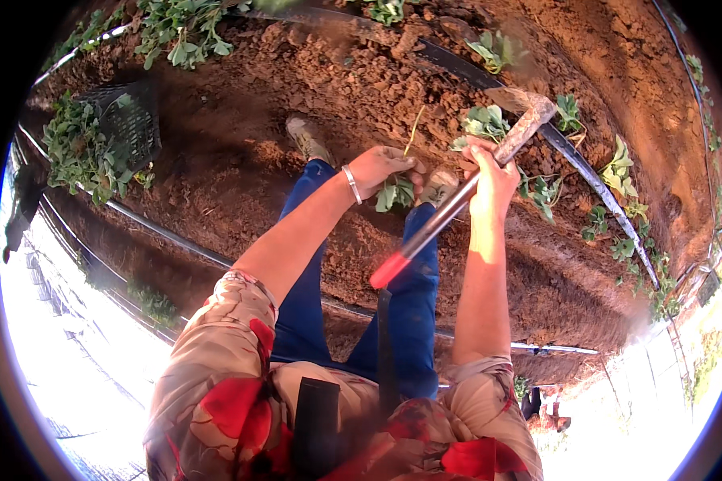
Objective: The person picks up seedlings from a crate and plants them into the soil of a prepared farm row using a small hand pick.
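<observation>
My left hand (391,171), with a pale band at the wrist, grips a leafy plant cutting (395,193); its leaves hang below my fingers and its yellowish bare stem points up. My right hand (493,174) is closed around the metal shaft of a hoe (448,210) near its head. The hoe lies diagonally across my view, its soil-covered blade at the upper right and its red grip end at the lower left, over my leg. A leafy young plant (486,122) stands in the soil just beyond my right hand.
A black drip-irrigation line (595,180) curves along the soil bed, with several young plants beside it. At the left, a black plastic crate (138,126) has leafy plants (81,150) heaped at it. My shoes stand on loose brown soil. Another pipe (174,238) runs behind my legs.
</observation>
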### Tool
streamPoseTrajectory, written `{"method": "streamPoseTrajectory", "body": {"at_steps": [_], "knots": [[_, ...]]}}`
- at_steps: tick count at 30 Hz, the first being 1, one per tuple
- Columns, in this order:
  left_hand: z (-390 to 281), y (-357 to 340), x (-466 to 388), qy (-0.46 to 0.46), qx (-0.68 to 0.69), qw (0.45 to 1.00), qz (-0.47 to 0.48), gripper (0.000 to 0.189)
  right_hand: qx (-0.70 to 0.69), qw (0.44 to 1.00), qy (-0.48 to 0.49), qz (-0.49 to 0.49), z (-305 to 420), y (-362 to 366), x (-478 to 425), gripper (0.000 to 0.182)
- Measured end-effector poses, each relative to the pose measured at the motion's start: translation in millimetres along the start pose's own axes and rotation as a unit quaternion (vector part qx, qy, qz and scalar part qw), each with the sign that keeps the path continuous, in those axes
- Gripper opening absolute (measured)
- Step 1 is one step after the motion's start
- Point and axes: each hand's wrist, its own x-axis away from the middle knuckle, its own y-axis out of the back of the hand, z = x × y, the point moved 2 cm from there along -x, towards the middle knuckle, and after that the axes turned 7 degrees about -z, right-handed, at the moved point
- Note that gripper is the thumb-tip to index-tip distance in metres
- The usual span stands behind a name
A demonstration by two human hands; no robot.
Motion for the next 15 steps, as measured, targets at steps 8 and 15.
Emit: {"method": "streamPoseTrajectory", "body": {"at_steps": [8, 15], "knots": [[-27, 44, 22, 0.021, -0.329, 0.944, 0.018, 0.024, 0.318, 0.896, 0.191, 0.242, -30, -53, 36, 0.014], [-33, 52, 40, -0.036, -0.471, 0.881, -0.006, 0.021, 0.475, 0.769, 0.305, 0.298, -43, -56, 46, 0.024]]}}
